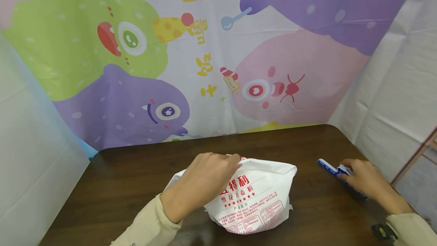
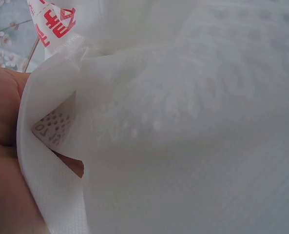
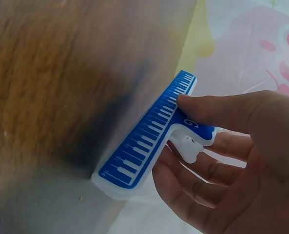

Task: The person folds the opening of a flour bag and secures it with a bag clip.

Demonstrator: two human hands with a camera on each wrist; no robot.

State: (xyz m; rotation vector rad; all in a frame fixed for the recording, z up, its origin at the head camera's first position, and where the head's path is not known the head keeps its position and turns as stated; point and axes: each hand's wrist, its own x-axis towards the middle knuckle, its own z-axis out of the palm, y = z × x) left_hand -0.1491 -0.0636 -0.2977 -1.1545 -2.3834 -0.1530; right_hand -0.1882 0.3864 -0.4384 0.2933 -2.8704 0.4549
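Observation:
A white flour bag (image 1: pixel 257 207) with red printing stands near the front middle of the table. My left hand (image 1: pixel 204 185) grips its folded top edge from the left, the fingertips hidden behind it. In the left wrist view, the white bag material (image 2: pixel 193 161) fills most of the picture beside the palm. Off to the right, my right hand (image 1: pixel 368 180) pinches a blue-and-white bag clip (image 3: pixel 149 136) by its short handle. Piano-key markings run along the clip's long bar. The thumb lies on the handle's upper side, with the fingers curled underneath.
The dark brown wooden table (image 1: pixel 136 170) has rounded far corners. Behind it hangs a cloth backdrop (image 1: pixel 211 117) with cartoon monsters, and white cloth (image 1: pixel 385 98) closes in the right side. A small dark object (image 1: pixel 383 232) lies beside my right sleeve.

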